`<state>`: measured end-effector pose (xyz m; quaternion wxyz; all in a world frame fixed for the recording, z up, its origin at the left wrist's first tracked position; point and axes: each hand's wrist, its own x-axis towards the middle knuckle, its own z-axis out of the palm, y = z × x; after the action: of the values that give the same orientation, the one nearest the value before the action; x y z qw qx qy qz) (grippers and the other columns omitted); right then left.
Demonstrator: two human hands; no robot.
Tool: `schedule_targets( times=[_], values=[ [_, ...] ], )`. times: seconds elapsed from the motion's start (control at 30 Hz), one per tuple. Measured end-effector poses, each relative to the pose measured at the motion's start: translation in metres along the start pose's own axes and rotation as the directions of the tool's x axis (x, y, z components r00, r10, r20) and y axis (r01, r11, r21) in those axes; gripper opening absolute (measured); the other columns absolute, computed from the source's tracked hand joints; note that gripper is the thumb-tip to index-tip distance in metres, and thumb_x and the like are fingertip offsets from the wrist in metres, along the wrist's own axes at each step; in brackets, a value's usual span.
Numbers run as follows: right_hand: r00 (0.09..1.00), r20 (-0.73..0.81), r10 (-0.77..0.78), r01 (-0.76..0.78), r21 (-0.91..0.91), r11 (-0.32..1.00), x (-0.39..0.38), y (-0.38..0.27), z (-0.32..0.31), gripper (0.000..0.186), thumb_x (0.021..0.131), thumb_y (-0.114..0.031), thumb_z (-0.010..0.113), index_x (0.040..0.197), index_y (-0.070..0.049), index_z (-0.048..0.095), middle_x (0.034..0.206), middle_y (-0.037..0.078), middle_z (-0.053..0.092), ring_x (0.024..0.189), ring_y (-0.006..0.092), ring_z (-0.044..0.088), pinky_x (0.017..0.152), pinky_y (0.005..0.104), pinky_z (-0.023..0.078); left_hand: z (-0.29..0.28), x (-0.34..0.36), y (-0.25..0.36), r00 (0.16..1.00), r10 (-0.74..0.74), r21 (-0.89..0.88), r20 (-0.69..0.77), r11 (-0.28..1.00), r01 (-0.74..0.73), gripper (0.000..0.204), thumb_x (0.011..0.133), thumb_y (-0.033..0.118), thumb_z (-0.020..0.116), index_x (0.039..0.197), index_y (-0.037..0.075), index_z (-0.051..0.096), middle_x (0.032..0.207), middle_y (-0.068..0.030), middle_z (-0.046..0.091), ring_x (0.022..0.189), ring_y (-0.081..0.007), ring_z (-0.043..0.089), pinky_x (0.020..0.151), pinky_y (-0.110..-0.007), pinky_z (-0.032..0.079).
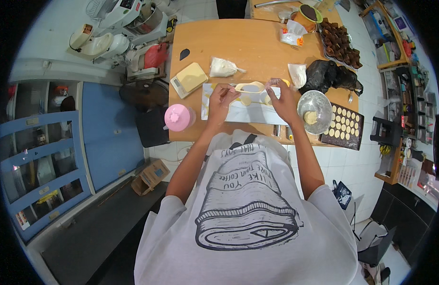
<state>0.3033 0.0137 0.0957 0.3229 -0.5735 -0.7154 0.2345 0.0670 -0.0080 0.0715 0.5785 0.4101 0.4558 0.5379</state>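
Over a pale marble-patterned mat [266, 115], my left hand [222, 102] and my right hand [282, 101] face each other with bent fingers. Between them stretches a thin, pale yellow strip of dough [238, 88], looped around an opening. My left fingertips pinch its left end. The right fingers close at its other end, beside something whitish and shiny that is too small to make out. Flat dough rounds [246, 101] lie on the mat just below the loop. To the right stands a clear bowl [326, 100] with a dough lump [310, 117] in it.
A dark tray [345, 139] of dough rounds sits at the right edge. Left are a kitchen scale [189, 80] and a pink-lidded jug [178, 118]. White powder bags [222, 67], black plastic bags [319, 76] and a tray of brown cups [340, 42] lie farther back.
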Motion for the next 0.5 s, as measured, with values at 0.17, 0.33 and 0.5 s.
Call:
schedule_targets(
  times=[0.17, 0.33, 0.5],
  values=[
    [0.971, 0.066, 0.231, -0.223, 0.600, 0.768, -0.022, -0.022, -0.010, 0.007, 0.096, -0.008, 0.067, 0.100, -0.002, 0.064, 0.099, 0.010, 0.070, 0.103, 0.0212, 0.068, 0.099, 0.0323, 0.048, 0.019, -0.006, 0.048, 0.987, -0.160, -0.221, 0.014, 0.962, 0.159, 0.020, 0.102, 0.011, 0.060, 0.115, -0.002, 0.053, 0.122, -0.0190, 0.061, 0.109, -0.0284, 0.069, 0.104, -0.040, 0.055],
    [0.979, -0.018, 0.205, -0.153, 0.601, 0.784, -0.045, -0.033, -0.006, 0.008, 0.090, -0.002, 0.069, 0.098, -0.001, 0.066, 0.099, 0.011, 0.071, 0.096, 0.0223, 0.069, 0.093, 0.0371, 0.053, 0.033, -0.024, 0.030, 0.980, -0.200, -0.118, 0.017, 0.973, 0.201, 0.032, 0.103, 0.013, 0.058, 0.130, -0.004, 0.055, 0.123, -0.0154, 0.063, 0.116, -0.0242, 0.065, 0.103, -0.037, 0.054],
    [0.991, 0.131, 0.040, -0.060, 0.156, 0.986, -0.068, -0.017, -0.012, 0.016, 0.084, -0.007, 0.070, 0.098, -0.001, 0.068, 0.107, 0.017, 0.067, 0.102, 0.0384, 0.062, 0.088, 0.0476, 0.049, 0.072, -0.053, 0.001, 0.871, -0.475, -0.252, 0.128, 0.834, 0.491, 0.035, 0.102, 0.012, 0.060, 0.134, -0.002, 0.058, 0.123, -0.0100, 0.063, 0.114, -0.0198, 0.063, 0.101, -0.034, 0.053]
  ],
)
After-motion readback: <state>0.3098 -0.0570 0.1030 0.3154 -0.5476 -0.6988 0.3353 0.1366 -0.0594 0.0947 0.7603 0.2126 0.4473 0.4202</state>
